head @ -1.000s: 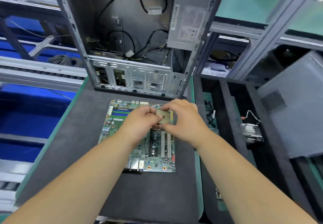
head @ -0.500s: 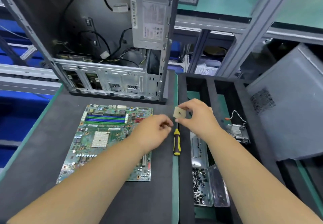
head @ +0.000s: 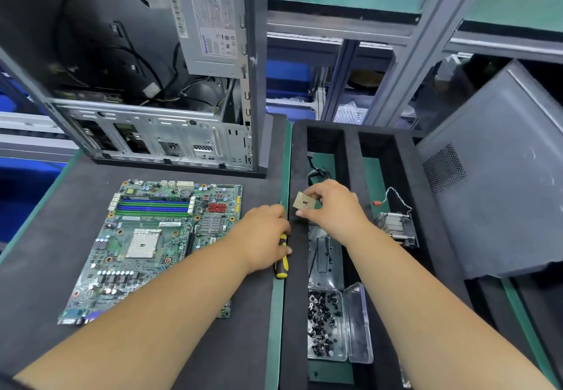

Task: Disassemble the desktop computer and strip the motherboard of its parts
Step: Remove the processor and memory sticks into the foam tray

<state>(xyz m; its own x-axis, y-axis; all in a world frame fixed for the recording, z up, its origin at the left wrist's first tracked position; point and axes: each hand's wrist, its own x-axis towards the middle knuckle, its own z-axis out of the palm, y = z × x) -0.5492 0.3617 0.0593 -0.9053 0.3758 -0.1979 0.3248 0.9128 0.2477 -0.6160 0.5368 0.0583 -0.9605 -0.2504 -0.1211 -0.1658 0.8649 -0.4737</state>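
Your right hand (head: 333, 207) pinches the processor (head: 304, 201) over the tray (head: 353, 158), right of the motherboard (head: 152, 246). Your left hand (head: 265, 234) closes on the screwdriver (head: 281, 263). The socket (head: 143, 243) is empty; other board parts remain.

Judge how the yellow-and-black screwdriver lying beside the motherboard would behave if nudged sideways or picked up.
The screwdriver looks stiff, a rigid straight tool. Its rounded handle suggests it could roll if nudged sideways, though the dark foam mat under it probably slows that. The left hand resting on it likely steadies it; the moulded handle looks easy to grip.
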